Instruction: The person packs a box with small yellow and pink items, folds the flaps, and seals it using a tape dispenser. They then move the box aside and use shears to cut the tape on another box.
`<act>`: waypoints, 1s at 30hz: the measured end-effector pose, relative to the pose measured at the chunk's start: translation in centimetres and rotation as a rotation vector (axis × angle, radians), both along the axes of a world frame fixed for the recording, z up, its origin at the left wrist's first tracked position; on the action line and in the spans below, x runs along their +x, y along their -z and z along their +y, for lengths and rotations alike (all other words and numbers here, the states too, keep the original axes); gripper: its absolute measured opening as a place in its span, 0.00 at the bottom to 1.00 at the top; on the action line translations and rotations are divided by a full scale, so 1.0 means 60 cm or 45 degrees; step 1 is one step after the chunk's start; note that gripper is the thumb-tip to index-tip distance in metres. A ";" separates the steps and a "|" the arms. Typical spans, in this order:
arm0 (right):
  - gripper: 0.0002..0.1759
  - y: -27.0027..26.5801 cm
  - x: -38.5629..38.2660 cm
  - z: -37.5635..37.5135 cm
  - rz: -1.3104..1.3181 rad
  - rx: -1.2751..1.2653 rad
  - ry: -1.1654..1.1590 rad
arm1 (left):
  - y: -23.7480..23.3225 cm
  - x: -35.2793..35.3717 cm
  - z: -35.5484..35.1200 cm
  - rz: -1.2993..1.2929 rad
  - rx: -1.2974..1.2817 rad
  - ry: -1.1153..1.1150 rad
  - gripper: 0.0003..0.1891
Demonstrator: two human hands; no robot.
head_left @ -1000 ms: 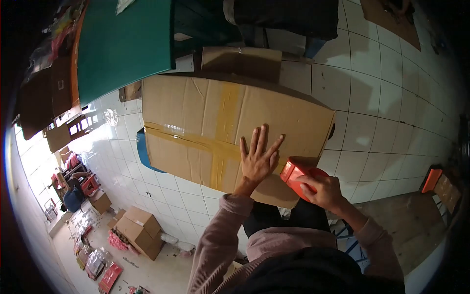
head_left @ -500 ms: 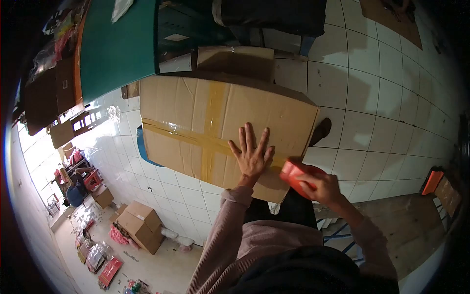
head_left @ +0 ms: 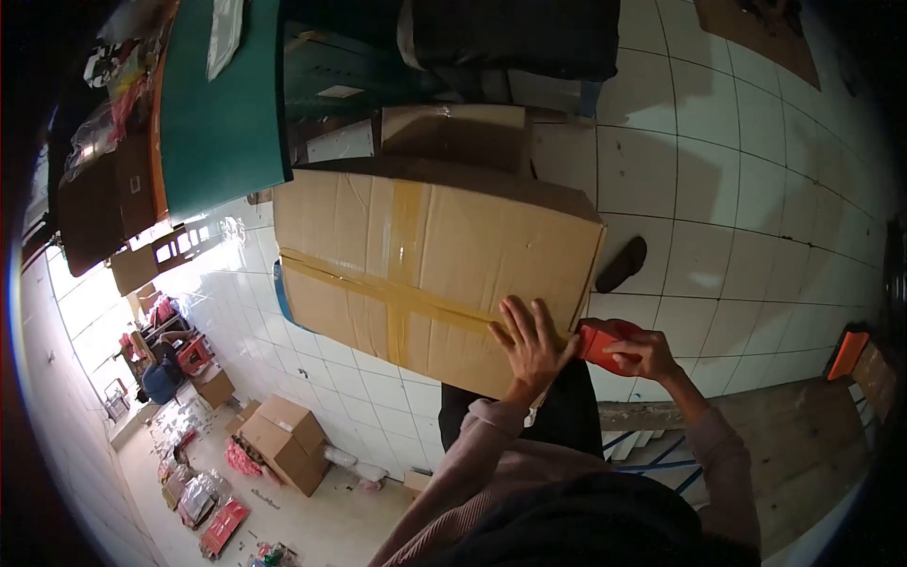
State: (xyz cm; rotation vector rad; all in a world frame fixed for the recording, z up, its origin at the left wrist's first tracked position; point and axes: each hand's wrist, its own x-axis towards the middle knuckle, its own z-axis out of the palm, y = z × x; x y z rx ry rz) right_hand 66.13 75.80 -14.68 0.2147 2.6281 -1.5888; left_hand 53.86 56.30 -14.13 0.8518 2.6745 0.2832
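A large cardboard box (head_left: 472,255) lies in front of me, with strips of yellowish tape (head_left: 404,217) crossing on its top face. My left hand (head_left: 531,345) rests on the box near its right edge, palm down and fingers extended over the end of the long strip. In my right hand (head_left: 647,355) is a red tape dispenser (head_left: 603,342), gripped just beyond the box's right edge and close to my left fingertips. The dispenser's roll and blade are hard to make out.
Behind the box stand a green table (head_left: 222,123), a smaller carton (head_left: 453,123) and a dark padded object (head_left: 510,38). A black shoe (head_left: 622,265) shows on the tiled floor at right. Another cardboard box (head_left: 283,439) and scattered packets (head_left: 225,524) lie at lower left.
My left hand has slid right and toward me, to near the box edge. The tape dispenser has moved right, from over the box top to just past its edge.
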 end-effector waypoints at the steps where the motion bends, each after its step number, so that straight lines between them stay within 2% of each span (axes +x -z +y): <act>1: 0.10 -0.001 0.003 0.006 -0.022 0.065 -0.055 | -0.003 -0.001 0.003 -0.026 -0.085 0.034 0.52; 6: 0.11 0.000 0.021 0.022 -0.019 -0.069 -0.068 | -0.006 0.002 0.009 -0.005 -0.102 0.006 0.52; 8: 0.10 -0.025 0.044 0.046 0.051 -0.011 -0.047 | -0.001 0.002 0.011 0.054 -0.062 0.002 0.52; 10: 0.08 -0.025 0.106 0.075 -0.254 0.144 -0.094 | -0.001 0.000 0.006 0.065 -0.094 0.035 0.51; 12: 0.09 0.000 0.117 0.059 -0.162 0.230 0.015 | 0.004 -0.001 0.011 0.067 -0.073 0.025 0.50; 17: 0.12 0.081 0.009 -0.008 -0.199 0.116 0.047 | -0.013 -0.008 0.019 0.055 -0.013 -0.021 0.48; 20: 0.15 0.088 -0.035 -0.020 -0.146 0.083 0.039 | -0.006 -0.018 0.016 0.238 -0.022 0.152 0.42; 22: 0.13 0.055 -0.044 -0.019 -0.366 0.049 -0.029 | 0.015 -0.036 0.023 0.555 0.136 1.224 0.33; 23: 0.09 0.054 -0.046 -0.036 -0.098 0.105 0.167 | 0.009 -0.039 0.037 0.571 0.130 1.209 0.33; 24: 0.09 0.061 -0.050 -0.039 -0.087 0.111 0.151 | 0.002 -0.032 0.058 0.367 -0.302 1.551 0.27; 25: 0.09 0.069 -0.052 -0.045 -0.421 0.302 0.016 | -0.005 -0.025 0.070 0.128 -0.751 1.858 0.23; 27: 0.09 0.085 -0.077 -0.064 -1.056 0.679 -0.245 | 0.012 -0.023 0.084 -0.217 -0.573 1.752 0.22; 28: 0.09 0.095 -0.112 -0.069 -0.988 0.702 -0.228 | 0.020 -0.025 0.091 -0.323 -0.478 1.722 0.22; 30: 0.12 0.085 -0.093 -0.084 -1.001 0.504 0.083 | 0.029 -0.029 0.096 -0.500 -0.367 1.656 0.22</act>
